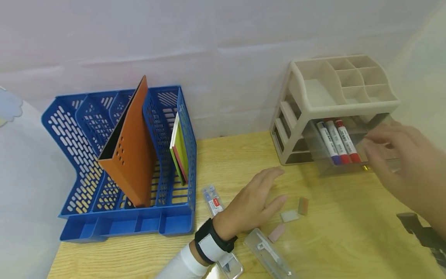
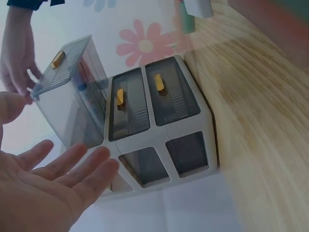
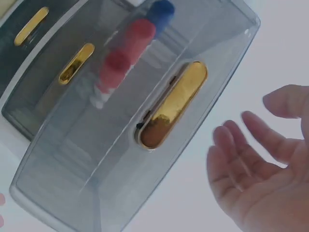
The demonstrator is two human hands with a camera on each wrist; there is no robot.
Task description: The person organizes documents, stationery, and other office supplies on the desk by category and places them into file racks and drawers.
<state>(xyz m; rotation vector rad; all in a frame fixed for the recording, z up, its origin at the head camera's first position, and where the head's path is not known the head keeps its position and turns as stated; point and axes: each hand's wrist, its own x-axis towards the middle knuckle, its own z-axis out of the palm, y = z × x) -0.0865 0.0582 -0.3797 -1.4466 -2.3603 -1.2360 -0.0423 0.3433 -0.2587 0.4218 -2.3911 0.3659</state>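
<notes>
My right hand point(image 1: 407, 162) is over the right front part of the pulled-out clear drawer point(image 1: 331, 170). Its fingers are loosely curved and hold nothing. In the right wrist view, that hand point(image 3: 260, 164) is apart from the drawer front and its gold handle point(image 3: 175, 106). Three whiteboard markers point(image 1: 337, 141), with blue and red caps, lie side by side inside the drawer. Above the tabletop, my left hand point(image 1: 249, 201) has its fingers extended and nothing in its grasp. Nearby lie a white block point(image 1: 289, 216), a pink block point(image 1: 277, 232) and a brown-green block point(image 1: 303, 206), resembling erasers.
The beige desktop organizer point(image 1: 303, 104) has sectioned compartments on top. A blue file rack point(image 1: 125, 215) at left holds an orange folder point(image 1: 134, 159) and thin notepads point(image 1: 179, 151). Clear cases point(image 1: 266, 252), point(image 1: 213, 199) lie around the left forearm.
</notes>
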